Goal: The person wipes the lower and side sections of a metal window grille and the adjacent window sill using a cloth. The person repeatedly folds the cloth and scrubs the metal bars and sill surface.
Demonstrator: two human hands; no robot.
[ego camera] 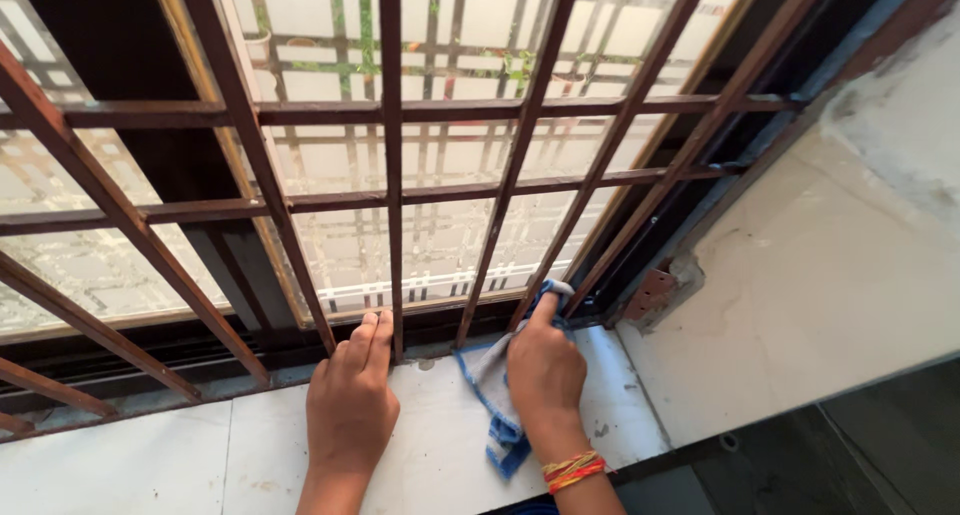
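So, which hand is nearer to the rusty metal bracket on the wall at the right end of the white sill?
The right hand, pressing the blue-edged cloth just left of the bracket. The left hand lies flat farther left.

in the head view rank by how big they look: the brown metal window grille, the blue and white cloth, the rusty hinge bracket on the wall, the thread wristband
1. Brown metal window grille
2. Blue and white cloth, partly hidden under the right hand
3. Rusty hinge bracket
4. Red and yellow thread wristband; close to the bracket, so that order is unsure.
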